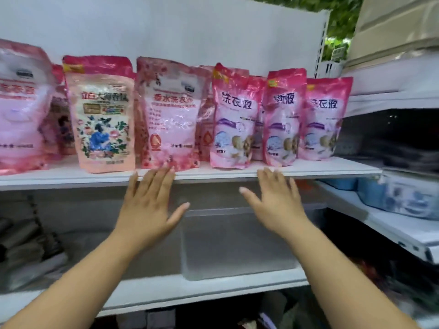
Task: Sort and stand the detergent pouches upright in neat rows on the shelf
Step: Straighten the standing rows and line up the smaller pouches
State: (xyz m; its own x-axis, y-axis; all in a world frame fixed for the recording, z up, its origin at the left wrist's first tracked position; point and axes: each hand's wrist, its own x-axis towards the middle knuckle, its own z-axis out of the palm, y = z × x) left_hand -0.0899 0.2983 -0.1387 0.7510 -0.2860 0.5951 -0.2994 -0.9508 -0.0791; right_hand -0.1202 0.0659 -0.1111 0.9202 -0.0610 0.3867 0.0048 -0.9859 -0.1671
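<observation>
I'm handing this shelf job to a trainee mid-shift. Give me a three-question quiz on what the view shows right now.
1. True or false: the left hand grips a pouch.
2. How many purple-lettered pouches stand in the front row at the right end of the shelf?
A) one B) three C) five
3. Fill in: the pouch with the blue flower stands ____ of the left hand.

Key: 1. False; both it and the right hand are spread open, holding nothing. 2. B. 3. left.
</observation>
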